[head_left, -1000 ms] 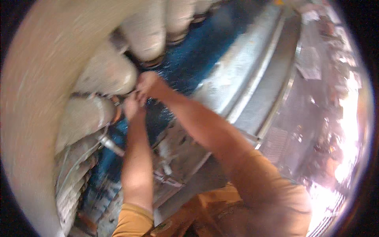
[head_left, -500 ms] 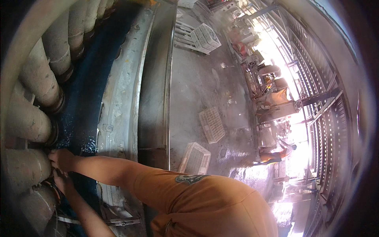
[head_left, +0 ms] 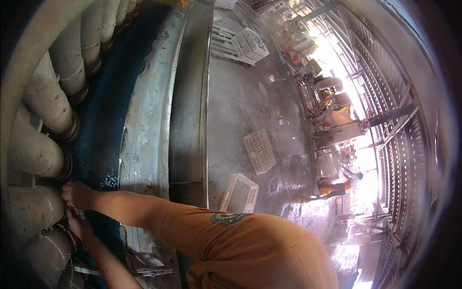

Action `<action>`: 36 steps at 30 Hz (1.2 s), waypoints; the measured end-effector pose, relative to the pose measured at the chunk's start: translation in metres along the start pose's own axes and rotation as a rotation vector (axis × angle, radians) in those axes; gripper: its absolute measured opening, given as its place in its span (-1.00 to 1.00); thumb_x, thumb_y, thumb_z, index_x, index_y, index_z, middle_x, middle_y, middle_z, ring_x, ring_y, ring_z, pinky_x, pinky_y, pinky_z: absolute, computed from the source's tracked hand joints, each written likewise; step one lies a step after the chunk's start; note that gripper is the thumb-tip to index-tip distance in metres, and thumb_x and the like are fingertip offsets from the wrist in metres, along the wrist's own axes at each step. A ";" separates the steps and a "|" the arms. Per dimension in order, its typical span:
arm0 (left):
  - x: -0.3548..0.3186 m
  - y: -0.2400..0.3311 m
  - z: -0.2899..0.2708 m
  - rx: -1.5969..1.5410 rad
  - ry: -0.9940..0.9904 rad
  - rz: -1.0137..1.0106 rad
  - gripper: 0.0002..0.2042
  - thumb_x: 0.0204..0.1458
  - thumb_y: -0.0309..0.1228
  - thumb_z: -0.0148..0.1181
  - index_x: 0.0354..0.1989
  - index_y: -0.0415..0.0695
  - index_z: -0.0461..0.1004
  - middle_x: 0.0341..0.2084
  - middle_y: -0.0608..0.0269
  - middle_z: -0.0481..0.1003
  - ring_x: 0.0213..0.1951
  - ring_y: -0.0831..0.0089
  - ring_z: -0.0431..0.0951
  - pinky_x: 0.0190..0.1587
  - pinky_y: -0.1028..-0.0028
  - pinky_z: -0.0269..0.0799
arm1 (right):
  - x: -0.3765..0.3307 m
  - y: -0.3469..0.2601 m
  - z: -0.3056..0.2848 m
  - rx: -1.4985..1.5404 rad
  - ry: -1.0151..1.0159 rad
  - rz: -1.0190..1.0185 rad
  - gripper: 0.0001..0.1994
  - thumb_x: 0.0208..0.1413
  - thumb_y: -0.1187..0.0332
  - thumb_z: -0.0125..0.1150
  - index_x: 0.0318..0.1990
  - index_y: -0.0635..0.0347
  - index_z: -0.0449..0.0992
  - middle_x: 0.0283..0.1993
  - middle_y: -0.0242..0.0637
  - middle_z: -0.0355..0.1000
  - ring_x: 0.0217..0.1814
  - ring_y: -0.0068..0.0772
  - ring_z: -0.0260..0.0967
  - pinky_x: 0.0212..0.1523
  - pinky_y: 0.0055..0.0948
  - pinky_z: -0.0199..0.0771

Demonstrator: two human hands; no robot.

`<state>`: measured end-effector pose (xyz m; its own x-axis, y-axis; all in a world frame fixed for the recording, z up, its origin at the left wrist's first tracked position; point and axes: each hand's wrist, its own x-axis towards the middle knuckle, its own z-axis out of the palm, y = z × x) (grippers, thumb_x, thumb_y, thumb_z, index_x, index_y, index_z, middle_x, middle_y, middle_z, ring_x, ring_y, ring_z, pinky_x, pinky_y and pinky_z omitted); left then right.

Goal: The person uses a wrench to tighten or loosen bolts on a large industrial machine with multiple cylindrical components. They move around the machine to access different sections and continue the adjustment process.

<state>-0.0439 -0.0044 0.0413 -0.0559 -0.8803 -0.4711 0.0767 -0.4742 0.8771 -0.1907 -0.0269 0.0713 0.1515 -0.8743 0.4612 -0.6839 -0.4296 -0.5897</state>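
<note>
Both of my hands are close together at the far left, beside the end of a thick, dirty grey pipe (head_left: 36, 207). My right hand (head_left: 78, 196) has its fingers curled in at the pipe's rim, and what they hold is hidden. Just below it, my left hand (head_left: 79, 225) reaches up with bent fingers almost touching the right one. Any thing between its fingers is too small to make out. A thin dark and orange band (head_left: 67, 232) runs around the lower pipe next to my left wrist. Under the hands lies a dark, wet blue belt (head_left: 98, 144).
Several grey pipes (head_left: 41, 151) line the left side. A worn metal ledge (head_left: 144, 130) edges the belt. On the wet floor stand a pale plastic crate (head_left: 260, 151) and another crate (head_left: 239, 192). White crates (head_left: 250, 45) sit farther back. At right, a person (head_left: 337, 185) bends forward.
My hands stay at the same pipe rim, with only a very small shift. Wet glints on the belt beside them have changed. The person at the far right has shifted slightly.
</note>
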 end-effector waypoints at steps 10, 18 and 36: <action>-0.030 0.023 0.029 0.387 0.006 0.107 -0.79 0.17 -0.48 -0.17 -0.14 -0.30 0.36 -0.39 0.25 0.35 -0.33 0.49 0.30 -0.23 0.52 0.25 | -0.010 -0.018 -0.032 0.089 -0.090 0.256 -0.80 -0.20 0.30 0.22 -0.42 0.21 0.44 -0.29 -0.20 0.32 -0.24 -0.15 0.30 -0.27 -0.25 0.38; -0.015 0.005 0.030 -0.024 -0.039 0.013 -0.80 0.14 -0.53 -0.18 -0.14 -0.30 0.35 -0.46 0.28 0.31 -0.38 0.54 0.28 -0.31 0.59 0.22 | -0.025 0.018 -0.010 -0.067 -0.100 -0.103 -0.86 -0.20 0.29 0.18 -0.49 0.12 0.47 -0.32 -0.30 0.35 -0.26 -0.26 0.30 -0.26 -0.32 0.39; -0.041 0.045 0.051 -0.126 0.073 -0.062 -0.78 0.20 -0.36 -0.17 -0.25 -0.24 0.38 -0.50 0.32 0.27 -0.41 0.51 0.27 -0.29 0.53 0.23 | -0.010 0.016 -0.017 0.006 -0.103 -0.104 -0.82 -0.17 0.24 0.20 -0.42 0.12 0.51 -0.28 -0.28 0.37 -0.17 -0.26 0.28 -0.14 -0.29 0.34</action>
<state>-0.0887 0.0111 0.1050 0.0080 -0.8460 -0.5332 0.2004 -0.5210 0.8297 -0.2153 -0.0213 0.0684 0.2937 -0.8434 0.4498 -0.6562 -0.5201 -0.5467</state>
